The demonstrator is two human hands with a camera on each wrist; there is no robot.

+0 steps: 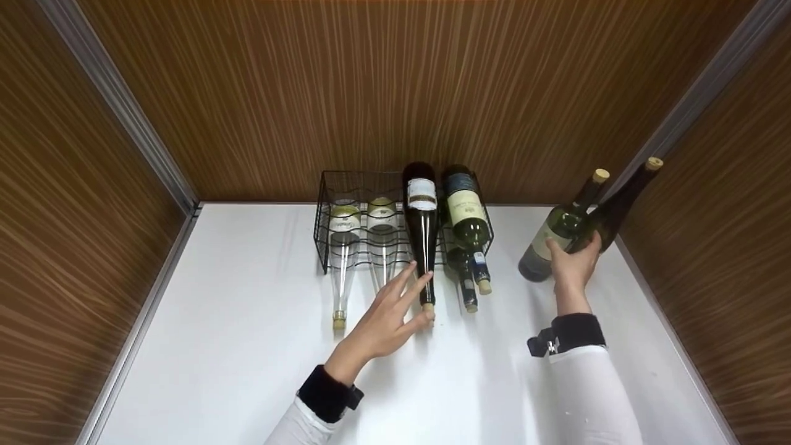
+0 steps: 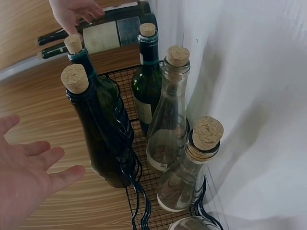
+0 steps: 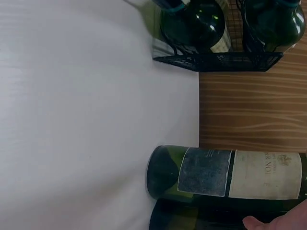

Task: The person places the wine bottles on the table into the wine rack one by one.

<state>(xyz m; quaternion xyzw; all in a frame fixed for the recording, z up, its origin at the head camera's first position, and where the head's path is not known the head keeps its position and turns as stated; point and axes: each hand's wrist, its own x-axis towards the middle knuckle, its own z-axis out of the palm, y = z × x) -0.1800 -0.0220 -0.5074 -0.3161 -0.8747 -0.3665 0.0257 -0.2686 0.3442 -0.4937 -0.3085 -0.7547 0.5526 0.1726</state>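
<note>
My left hand (image 1: 386, 321) is beside the neck of a dark wine bottle (image 1: 425, 247) lying on a black wire rack (image 1: 321, 216). Its fingers are spread and fairly straight; the thumb is by the cork, and contact is unclear. In the left wrist view, a gap separates these fingers (image 2: 53, 158) from the corked bottles. My right hand (image 1: 575, 269) reaches, thumb apart from fingers, to two upright bottles: a green labelled wine bottle (image 1: 550, 238) and a darker slim one (image 1: 621, 207). In the right wrist view, a fingertip (image 3: 252, 222) overlaps the darker bottle (image 3: 192, 218).
Clear glass bottles (image 1: 343, 259) lie in the rack's left half, necks forward. At its right, a green labelled bottle (image 1: 465, 207) lies above another green bottle (image 1: 468, 293). Wood-grain panels (image 1: 371, 93) enclose the white tabletop (image 1: 235, 346) at the back and sides.
</note>
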